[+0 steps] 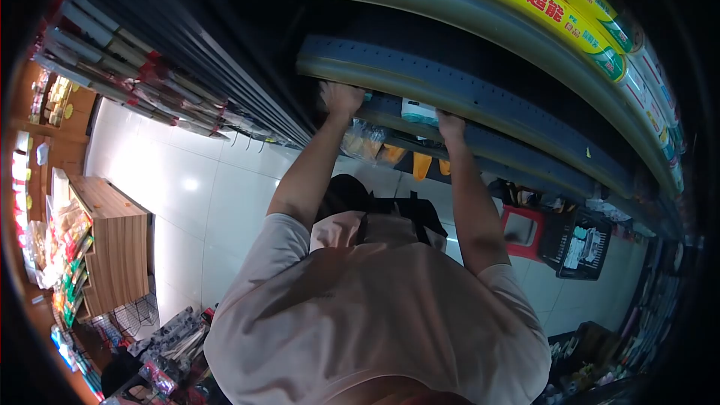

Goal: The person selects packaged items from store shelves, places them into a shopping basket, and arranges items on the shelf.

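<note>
My left hand (343, 97) reaches in under the rim of a dark blue shelf (390, 67); its fingers are mostly hidden there, beside a small teal item. Farther right, my right hand (451, 126) is at the right end of a white and teal package (420, 112). Its fingertips are hidden by the shelf and the package, so its grip cannot be made out. The package lies between my hands, just below the shelf's front edge. Clear plastic bags (364, 139) and orange items (421, 166) hang or lie lower down, near both forearms.
Yellow boxes (551, 4) stand on the upper shelf. A red stool (523, 231) and a black basket (580, 244) are on the tiled floor at right. At left are hanging packets (131, 75) and a wooden display unit (116, 247). More goods line the lower edges.
</note>
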A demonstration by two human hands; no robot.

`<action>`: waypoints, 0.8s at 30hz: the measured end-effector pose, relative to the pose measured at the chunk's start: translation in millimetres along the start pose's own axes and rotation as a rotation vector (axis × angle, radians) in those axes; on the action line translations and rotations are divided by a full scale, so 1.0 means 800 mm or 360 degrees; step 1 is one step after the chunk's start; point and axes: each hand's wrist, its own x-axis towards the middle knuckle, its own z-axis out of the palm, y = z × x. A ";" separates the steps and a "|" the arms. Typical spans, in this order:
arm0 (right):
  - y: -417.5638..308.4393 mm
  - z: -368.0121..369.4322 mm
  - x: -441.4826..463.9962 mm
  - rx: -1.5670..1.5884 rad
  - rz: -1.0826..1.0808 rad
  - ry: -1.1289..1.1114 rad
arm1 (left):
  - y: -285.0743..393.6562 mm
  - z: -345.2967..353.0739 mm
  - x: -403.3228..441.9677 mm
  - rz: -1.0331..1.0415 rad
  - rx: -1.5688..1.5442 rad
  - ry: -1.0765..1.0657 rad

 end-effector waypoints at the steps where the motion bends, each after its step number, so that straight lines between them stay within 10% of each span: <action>1: -0.016 -0.004 -0.008 -0.0111 -0.0045 0.0057 | 0.002 0.004 0.010 -0.0048 0.0086 -0.0058; 24: -0.080 0.001 -0.047 -0.0294 -0.0174 0.0213 | 0.037 0.056 -0.022 0.0040 0.0224 -0.0372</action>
